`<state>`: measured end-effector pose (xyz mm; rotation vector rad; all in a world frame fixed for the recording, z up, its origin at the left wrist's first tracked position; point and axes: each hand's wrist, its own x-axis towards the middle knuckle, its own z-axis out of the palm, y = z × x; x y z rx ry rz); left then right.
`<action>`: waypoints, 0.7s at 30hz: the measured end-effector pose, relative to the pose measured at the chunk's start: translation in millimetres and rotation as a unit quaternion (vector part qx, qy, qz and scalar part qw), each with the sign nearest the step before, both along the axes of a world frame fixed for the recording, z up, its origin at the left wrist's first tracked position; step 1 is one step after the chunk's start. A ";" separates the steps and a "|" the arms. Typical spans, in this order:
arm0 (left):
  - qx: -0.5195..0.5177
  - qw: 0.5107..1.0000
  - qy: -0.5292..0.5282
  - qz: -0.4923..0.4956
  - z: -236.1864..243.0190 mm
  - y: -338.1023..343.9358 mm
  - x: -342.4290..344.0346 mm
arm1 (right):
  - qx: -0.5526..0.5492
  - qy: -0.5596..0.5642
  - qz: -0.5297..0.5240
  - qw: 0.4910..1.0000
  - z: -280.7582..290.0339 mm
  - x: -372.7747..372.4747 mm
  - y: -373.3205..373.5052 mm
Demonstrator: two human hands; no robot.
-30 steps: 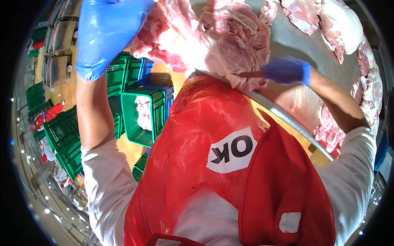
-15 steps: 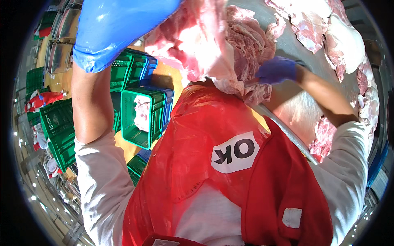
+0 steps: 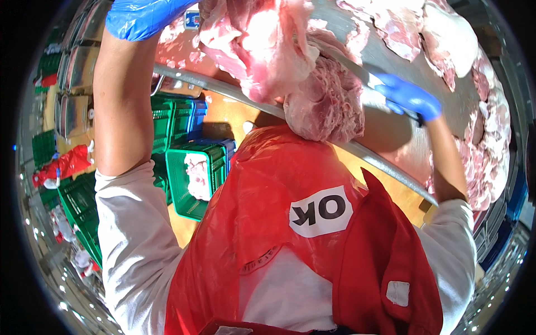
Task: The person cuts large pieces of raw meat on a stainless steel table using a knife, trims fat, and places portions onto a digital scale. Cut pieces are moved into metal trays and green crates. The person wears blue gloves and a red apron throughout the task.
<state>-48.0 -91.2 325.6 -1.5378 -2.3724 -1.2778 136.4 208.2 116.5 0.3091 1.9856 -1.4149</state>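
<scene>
A large pink and white piece of meat (image 3: 254, 47) is at the top centre, beside my left hand (image 3: 137, 15) in a blue glove, whose fingers run out past the top edge. My right hand (image 3: 408, 97), also blue-gloved, is closed round the handle of a knife (image 3: 357, 72); the blade points up-left and lies at a darker, folded lump of meat (image 3: 326, 106). This lump rests on the front edge of the steel work surface (image 3: 391, 139), just above my red apron.
More meat pieces (image 3: 446, 39) line the surface's top and right rim. Below on the left are green crates (image 3: 176, 184), one with meat inside, and blue crates (image 3: 195, 120). Steel bins (image 3: 72, 114) stand at the far left, with a person in red (image 3: 70, 164) near them.
My left hand has moved up toward the top edge, the pale meat along with it. My right hand shifted a little right, and the knife blade now angles up-left across the darker lump.
</scene>
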 end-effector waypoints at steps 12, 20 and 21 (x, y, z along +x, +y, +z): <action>0.054 0.998 0.037 0.010 -19.8 0.5 -42.0 | 0.133 -0.130 0.315 0.931 -1.6 -29.3 -76.0; 0.046 0.986 -0.044 0.156 6.6 -87.5 -58.0 | -0.008 0.007 0.067 0.998 -49.7 -49.5 -94.9; 0.045 0.981 -0.053 0.179 10.7 -103.3 -58.2 | -0.029 0.064 0.064 0.995 -67.3 -57.3 -107.4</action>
